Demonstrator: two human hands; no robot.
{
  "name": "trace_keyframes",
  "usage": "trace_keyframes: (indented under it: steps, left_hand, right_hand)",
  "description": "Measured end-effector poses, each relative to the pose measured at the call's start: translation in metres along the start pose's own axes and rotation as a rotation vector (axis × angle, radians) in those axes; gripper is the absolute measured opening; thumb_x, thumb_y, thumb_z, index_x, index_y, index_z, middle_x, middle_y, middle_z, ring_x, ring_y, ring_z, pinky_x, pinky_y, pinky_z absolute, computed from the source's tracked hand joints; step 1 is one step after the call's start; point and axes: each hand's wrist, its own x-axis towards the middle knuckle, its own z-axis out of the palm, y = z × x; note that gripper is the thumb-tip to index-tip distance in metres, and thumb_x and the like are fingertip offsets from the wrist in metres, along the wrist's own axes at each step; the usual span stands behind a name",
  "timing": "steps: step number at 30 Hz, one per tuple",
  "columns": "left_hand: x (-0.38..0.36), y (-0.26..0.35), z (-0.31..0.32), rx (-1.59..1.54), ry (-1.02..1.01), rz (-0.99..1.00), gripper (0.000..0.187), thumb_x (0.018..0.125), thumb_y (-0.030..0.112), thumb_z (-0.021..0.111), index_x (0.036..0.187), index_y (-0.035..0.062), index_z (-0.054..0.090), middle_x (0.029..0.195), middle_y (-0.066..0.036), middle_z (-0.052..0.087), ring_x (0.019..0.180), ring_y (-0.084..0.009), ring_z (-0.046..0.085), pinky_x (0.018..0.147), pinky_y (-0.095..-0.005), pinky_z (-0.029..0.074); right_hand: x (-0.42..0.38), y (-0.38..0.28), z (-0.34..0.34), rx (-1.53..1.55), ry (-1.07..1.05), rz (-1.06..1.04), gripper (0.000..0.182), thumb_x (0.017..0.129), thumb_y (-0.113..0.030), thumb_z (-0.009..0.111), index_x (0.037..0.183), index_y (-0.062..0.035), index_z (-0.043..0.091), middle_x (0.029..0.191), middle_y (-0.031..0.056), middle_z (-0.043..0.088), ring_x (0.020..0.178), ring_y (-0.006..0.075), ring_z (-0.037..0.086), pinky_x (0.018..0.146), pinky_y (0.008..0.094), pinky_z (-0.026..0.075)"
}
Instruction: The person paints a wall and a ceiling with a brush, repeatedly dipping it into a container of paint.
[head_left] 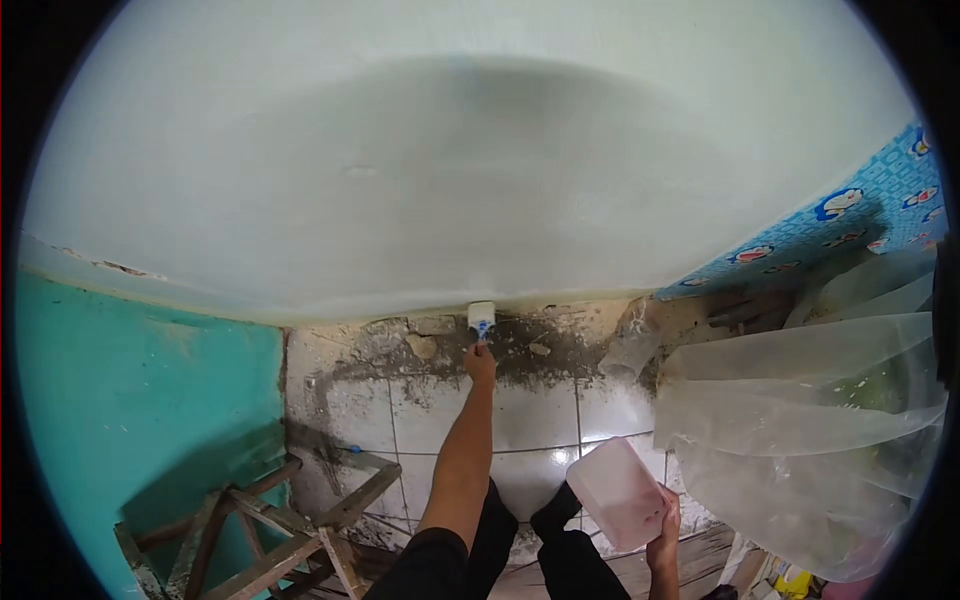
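Observation:
My left hand (481, 362) is closed around the handle of a paintbrush (482, 318), a wide brush with pale bristles and a blue marking. The brush is at the foot of the white wall (470, 200), just above the dirty strip of floor. At the lower right, my right hand (666, 528) grips the edge of a pale pink plastic container (612, 490), which is tilted. What the container holds cannot be made out clearly.
A wooden stool-like frame (285, 515) stands at the lower left beside a teal wall (150, 390). Rubble and dirt (422, 346) lie along the wall's foot on white floor tiles (535, 415). Translucent plastic sheeting (800, 390) drapes at the right, under blue patterned covering (800, 235).

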Motion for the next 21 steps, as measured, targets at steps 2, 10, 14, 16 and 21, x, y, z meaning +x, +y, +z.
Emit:
trace_keyframes:
  steps: [2, 10, 14, 16, 21]
  left_hand:
    - [0.009, 0.002, 0.005, -0.045, -0.077, -0.177, 0.035, 0.102, 0.031, 0.055, 0.097, -0.0026, 0.067, 0.067, -0.006, 0.06, 0.056, -0.0175, 0.053, 0.054, -0.0363, 0.041]
    - [-0.007, 0.123, -0.054, -0.215, -0.182, -0.224, 0.034, 0.101, 0.029, 0.057, 0.092, -0.0022, 0.07, 0.063, -0.003, 0.057, 0.049, -0.0113, 0.048, 0.047, -0.0282, 0.037]
    - [-0.069, 0.237, -0.13, -0.412, -0.178, -0.102, 0.034, 0.102, 0.028, 0.057, 0.093, -0.0027, 0.068, 0.063, 0.0, 0.054, 0.05, -0.0061, 0.045, 0.046, -0.0245, 0.033]
    - [-0.11, 0.292, -0.167, -0.508, -0.161, -0.001, 0.033, 0.103, 0.026, 0.056, 0.094, -0.0028, 0.068, 0.062, 0.002, 0.051, 0.051, -0.004, 0.042, 0.046, -0.0229, 0.03]
    - [-0.164, 0.372, -0.209, -0.653, -0.06, 0.309, 0.025, 0.105, 0.02, 0.053, 0.103, -0.0023, 0.064, 0.065, 0.006, 0.047, 0.054, -0.0018, 0.038, 0.047, -0.0214, 0.029]
  right_hand:
    - [0.0, 0.004, -0.007, -0.014, 0.003, 0.015, 0.073, 0.097, -0.063, 0.045, 0.134, 0.001, 0.047, 0.127, 0.013, 0.053, 0.123, 0.0234, 0.048, 0.108, 0.0397, 0.036]
    - [-0.011, -0.021, 0.002, 0.027, 0.014, 0.048, 0.077, 0.095, -0.065, 0.049, 0.133, 0.0023, 0.048, 0.13, 0.0139, 0.053, 0.123, 0.0239, 0.048, 0.106, 0.0405, 0.037]
    - [-0.019, -0.044, 0.019, 0.045, -0.006, 0.043, 0.076, 0.096, -0.063, 0.049, 0.137, 0.0004, 0.045, 0.129, 0.0122, 0.053, 0.124, 0.0234, 0.048, 0.108, 0.04, 0.037]
    - [-0.023, -0.054, 0.027, 0.071, -0.017, 0.041, 0.075, 0.096, -0.063, 0.049, 0.136, 0.0002, 0.045, 0.13, 0.0123, 0.052, 0.124, 0.0234, 0.048, 0.108, 0.04, 0.037]
    - [-0.025, -0.071, 0.042, 0.063, -0.065, 0.023, 0.075, 0.097, -0.064, 0.047, 0.135, 0.0006, 0.047, 0.13, 0.0129, 0.052, 0.124, 0.0234, 0.049, 0.108, 0.0401, 0.036]
